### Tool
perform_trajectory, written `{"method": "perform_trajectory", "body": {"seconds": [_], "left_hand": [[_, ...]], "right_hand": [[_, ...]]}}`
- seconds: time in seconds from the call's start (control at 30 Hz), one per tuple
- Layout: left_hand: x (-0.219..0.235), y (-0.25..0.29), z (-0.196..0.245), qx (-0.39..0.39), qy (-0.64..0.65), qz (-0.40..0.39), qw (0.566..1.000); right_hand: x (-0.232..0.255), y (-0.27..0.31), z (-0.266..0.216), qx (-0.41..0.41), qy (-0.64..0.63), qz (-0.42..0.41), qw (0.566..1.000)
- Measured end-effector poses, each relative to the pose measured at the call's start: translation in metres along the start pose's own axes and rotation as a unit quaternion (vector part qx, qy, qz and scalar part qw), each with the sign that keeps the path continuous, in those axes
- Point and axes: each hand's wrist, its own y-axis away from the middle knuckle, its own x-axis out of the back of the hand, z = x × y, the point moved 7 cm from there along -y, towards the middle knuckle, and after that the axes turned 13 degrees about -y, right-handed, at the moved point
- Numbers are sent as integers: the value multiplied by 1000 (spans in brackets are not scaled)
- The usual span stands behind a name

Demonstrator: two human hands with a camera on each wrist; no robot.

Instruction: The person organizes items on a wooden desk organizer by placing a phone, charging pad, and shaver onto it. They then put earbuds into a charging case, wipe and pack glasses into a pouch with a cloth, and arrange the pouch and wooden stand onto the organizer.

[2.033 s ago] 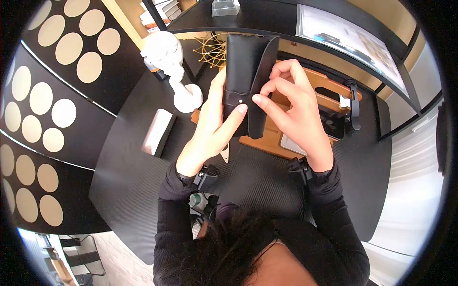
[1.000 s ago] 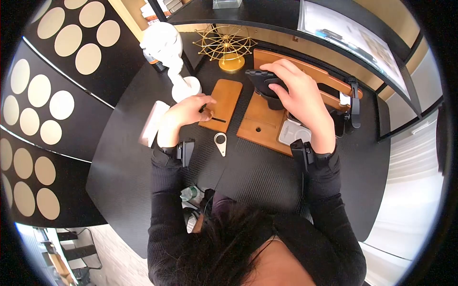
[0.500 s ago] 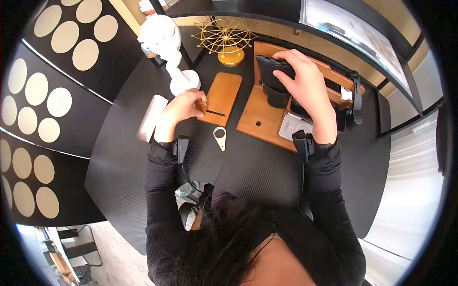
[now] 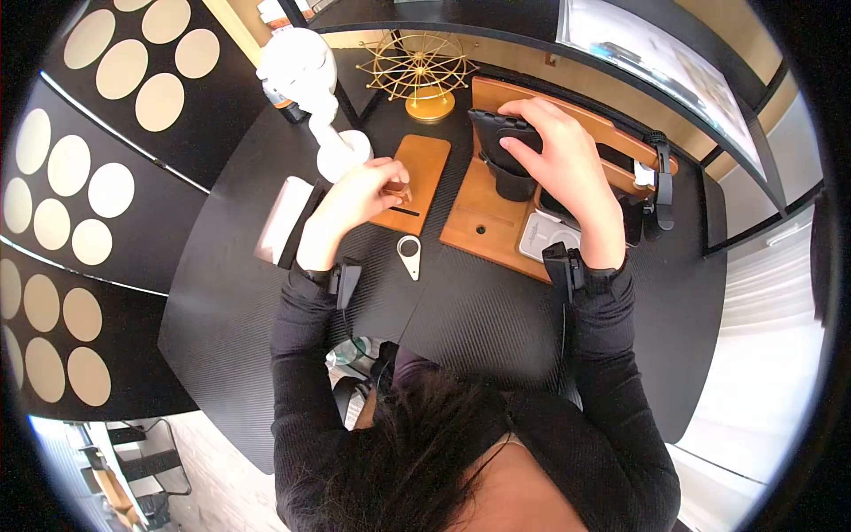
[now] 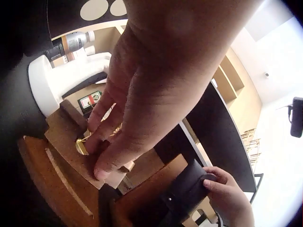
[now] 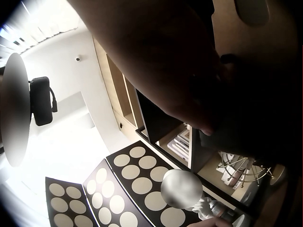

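Basically, left hand (image 4: 356, 192) pinches small brown piece (image 4: 402, 191) over slotted board (image 4: 425, 161), right hand (image 4: 567, 149) grips black case (image 4: 489, 133), probably against tipping.

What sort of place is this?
Probably a workspace in a home or office: a black desk carries a wooden desk organizer, and a raised black shelf runs along the back.
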Motion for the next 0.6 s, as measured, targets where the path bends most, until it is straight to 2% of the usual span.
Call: {"method": "perform_trajectory", "body": {"seconds": [0.07,0.1,0.33,0.47,0.6], "left_hand": [[-6,-1,12,-25,-77,-27,996],[-11,-1,12,-8,-64,-54,996],[-19,-4,24,-37,-66,-34,997],[-21,-3,24,-45,-73,-60,995],[-23,-2,21,-50,-64,-56,995]], "right_hand": [[-1,0,0,-4,-1,-5,1000],[-1,0,0,-4,2,-7,1000],[-3,1,2,0,-12,-13,1000],[-5,1,2,6,-8,-17,1000],[-7,0,3,-24,-25,-38,999]]}}
